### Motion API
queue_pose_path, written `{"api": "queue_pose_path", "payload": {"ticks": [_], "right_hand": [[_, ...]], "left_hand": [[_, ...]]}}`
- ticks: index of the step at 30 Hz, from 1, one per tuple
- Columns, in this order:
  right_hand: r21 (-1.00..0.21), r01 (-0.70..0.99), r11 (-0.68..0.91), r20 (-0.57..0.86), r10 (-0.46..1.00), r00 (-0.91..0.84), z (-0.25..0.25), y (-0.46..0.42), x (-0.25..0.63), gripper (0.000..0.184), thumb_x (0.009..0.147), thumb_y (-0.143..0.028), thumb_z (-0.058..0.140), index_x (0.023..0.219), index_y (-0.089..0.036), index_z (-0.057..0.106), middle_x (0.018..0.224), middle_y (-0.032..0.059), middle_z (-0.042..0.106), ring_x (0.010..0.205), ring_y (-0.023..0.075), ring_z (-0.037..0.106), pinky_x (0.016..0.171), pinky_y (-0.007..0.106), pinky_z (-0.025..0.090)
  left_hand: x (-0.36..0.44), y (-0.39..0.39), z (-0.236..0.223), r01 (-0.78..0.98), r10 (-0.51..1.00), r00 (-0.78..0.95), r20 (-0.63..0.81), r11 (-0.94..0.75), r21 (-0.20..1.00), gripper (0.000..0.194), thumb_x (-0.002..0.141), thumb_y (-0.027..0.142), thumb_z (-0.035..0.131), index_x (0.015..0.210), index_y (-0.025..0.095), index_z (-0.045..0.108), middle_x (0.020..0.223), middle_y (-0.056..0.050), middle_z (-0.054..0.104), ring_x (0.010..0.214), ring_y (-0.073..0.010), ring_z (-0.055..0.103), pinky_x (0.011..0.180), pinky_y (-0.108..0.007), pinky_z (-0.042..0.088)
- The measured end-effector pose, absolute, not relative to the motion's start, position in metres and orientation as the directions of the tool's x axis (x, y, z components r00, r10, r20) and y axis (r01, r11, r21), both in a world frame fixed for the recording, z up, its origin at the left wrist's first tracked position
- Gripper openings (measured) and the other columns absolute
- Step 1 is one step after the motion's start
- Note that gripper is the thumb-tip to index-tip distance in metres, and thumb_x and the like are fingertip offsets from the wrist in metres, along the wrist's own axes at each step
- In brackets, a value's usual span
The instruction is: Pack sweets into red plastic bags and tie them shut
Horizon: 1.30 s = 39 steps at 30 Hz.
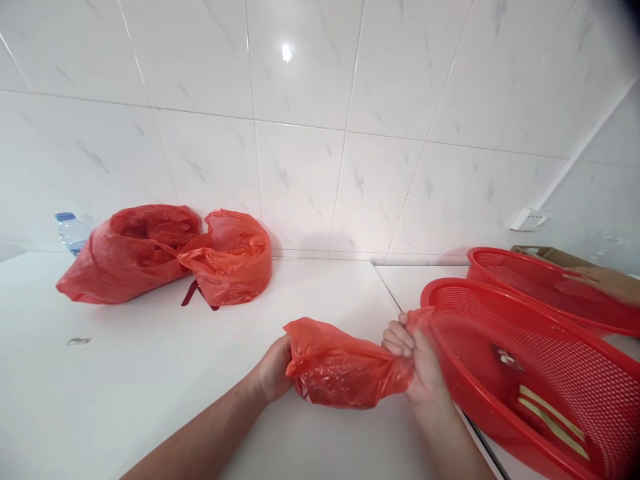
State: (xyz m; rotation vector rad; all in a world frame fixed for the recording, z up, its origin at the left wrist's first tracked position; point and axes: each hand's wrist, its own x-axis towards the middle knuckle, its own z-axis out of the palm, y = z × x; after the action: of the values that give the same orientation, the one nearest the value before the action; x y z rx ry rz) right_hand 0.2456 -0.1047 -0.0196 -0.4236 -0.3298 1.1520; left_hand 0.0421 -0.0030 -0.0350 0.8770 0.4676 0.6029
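While bunched between both hands, one red plastic bag [345,365] near the middle of the white counter [125,373]; left hand [273,370] closed around its left end, right hand [417,360] curled tight on the twisted right end; just right, a red mesh basket [453,285]; farther right, another person's hand [605,283] on a second red basket [500,257]; far left, two more red bags [125,267] before a plastic water bottle [73,232].

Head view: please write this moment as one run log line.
left hand: holds red plastic bag | right hand: grips bag's twisted end, beside red mesh basket | behind: two red bags
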Motion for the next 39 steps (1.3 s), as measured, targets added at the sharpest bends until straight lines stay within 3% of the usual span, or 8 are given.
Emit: {"api": "queue_pose_path", "payload": {"ticks": [6, 11, 16, 19, 21, 26, 34, 39], "right_hand": [[-0.573, -0.734, 0.365, -0.023, 0.888, 0.459, -0.027, -0.097, 0.247, 0.017, 0.08, -0.027, 0.065, 0.072, -0.02, 0.052, 0.051, -0.0098, 0.026, 0.043, 0.0039, 0.025, 0.043, 0.014, 0.032], [-0.69, -0.667, 0.281, -0.049, 0.901, 0.43, -0.028, -0.097, 0.242, 0.024, 0.079, -0.038, 0.062, 0.069, -0.021, 0.05, 0.05, -0.0096, 0.023, 0.041, 0.0051, 0.019, 0.039, 0.016, 0.026], [-0.744, -0.644, 0.18, 0.002, 0.964, 0.266, -0.016, -0.106, 0.233, 0.04, 0.082, -0.056, 0.047, 0.077, -0.019, 0.06, 0.048, -0.0075, 0.028, 0.04, 0.0057, 0.019, 0.038, 0.018, 0.021], [-0.838, -0.54, 0.075, -0.009, 0.989, 0.151, -0.015, -0.11, 0.22, 0.063, 0.085, -0.066, 0.032, 0.085, -0.013, 0.066, 0.047, -0.0047, 0.034, 0.041, 0.006, 0.023, 0.04, 0.021, 0.023], [-0.919, -0.394, 0.005, -0.055, 0.988, 0.141, -0.018, -0.111, 0.21, 0.058, 0.086, -0.061, 0.038, 0.1, -0.013, 0.066, 0.048, -0.0053, 0.036, 0.042, 0.0059, 0.025, 0.042, 0.02, 0.024], [-0.989, -0.137, -0.059, -0.067, 0.996, 0.058, -0.023, -0.106, 0.188, 0.064, 0.083, -0.05, 0.056, 0.139, -0.028, 0.034, 0.058, -0.0077, 0.044, 0.045, 0.0052, 0.033, 0.043, 0.018, 0.026], [-0.989, -0.149, -0.018, -0.047, 0.979, 0.198, -0.03, -0.101, 0.177, 0.038, 0.08, -0.048, 0.061, 0.104, -0.019, 0.06, 0.052, -0.007, 0.044, 0.043, 0.0058, 0.034, 0.042, 0.019, 0.029], [-0.951, -0.311, 0.002, -0.11, 0.933, 0.341, -0.036, -0.095, 0.187, 0.035, 0.077, -0.053, 0.061, 0.072, -0.019, 0.053, 0.043, -0.0092, 0.034, 0.038, 0.0052, 0.029, 0.038, 0.019, 0.025]], "left_hand": [[0.032, -0.002, -0.023, -0.217, 0.509, 0.86, 0.041, 0.292, 0.931, 0.091, 0.052, 0.015, 0.083, 0.133, 0.034, 0.044, 0.144, -0.009, 0.039, 0.125, -0.0305, 0.043, 0.095, -0.041, 0.043], [0.036, -0.01, -0.013, -0.221, 0.446, 0.891, 0.079, 0.276, 0.935, 0.018, 0.068, 0.03, 0.075, 0.075, 0.017, 0.065, 0.118, -0.012, 0.062, 0.112, -0.0297, 0.056, 0.091, -0.038, 0.044], [0.048, -0.01, -0.026, -0.31, 0.675, 0.696, -0.244, 0.59, 0.745, 0.03, 0.077, 0.047, 0.064, 0.077, 0.018, 0.058, 0.073, -0.006, 0.066, 0.069, -0.0211, 0.064, 0.068, -0.034, 0.05], [0.053, -0.007, -0.033, -0.402, 0.755, 0.564, -0.334, 0.604, 0.688, 0.027, 0.076, 0.043, 0.067, 0.074, 0.019, 0.055, 0.062, 0.001, 0.057, 0.057, -0.0139, 0.058, 0.06, -0.027, 0.048], [0.054, -0.007, -0.035, -0.432, 0.782, 0.52, -0.344, 0.588, 0.684, 0.027, 0.075, 0.043, 0.067, 0.073, 0.019, 0.053, 0.059, 0.003, 0.054, 0.054, -0.0118, 0.055, 0.058, -0.026, 0.047], [0.055, -0.016, -0.029, -0.409, 0.805, 0.507, -0.308, 0.539, 0.737, 0.028, 0.075, 0.043, 0.067, 0.073, 0.018, 0.054, 0.056, 0.005, 0.053, 0.049, -0.01, 0.05, 0.052, -0.024, 0.043], [0.063, -0.038, -0.024, -0.218, 0.605, 0.788, -0.119, 0.454, 0.864, 0.021, 0.075, 0.033, 0.065, 0.083, 0.018, 0.053, 0.06, -0.002, 0.063, 0.055, -0.0191, 0.062, 0.057, -0.031, 0.048], [0.057, -0.041, -0.028, -0.232, 0.79, 0.611, 0.055, 0.112, 0.966, 0.056, 0.068, 0.024, 0.073, 0.119, 0.026, 0.05, 0.114, -0.009, 0.06, 0.096, -0.0237, 0.06, 0.082, -0.034, 0.047]]}}
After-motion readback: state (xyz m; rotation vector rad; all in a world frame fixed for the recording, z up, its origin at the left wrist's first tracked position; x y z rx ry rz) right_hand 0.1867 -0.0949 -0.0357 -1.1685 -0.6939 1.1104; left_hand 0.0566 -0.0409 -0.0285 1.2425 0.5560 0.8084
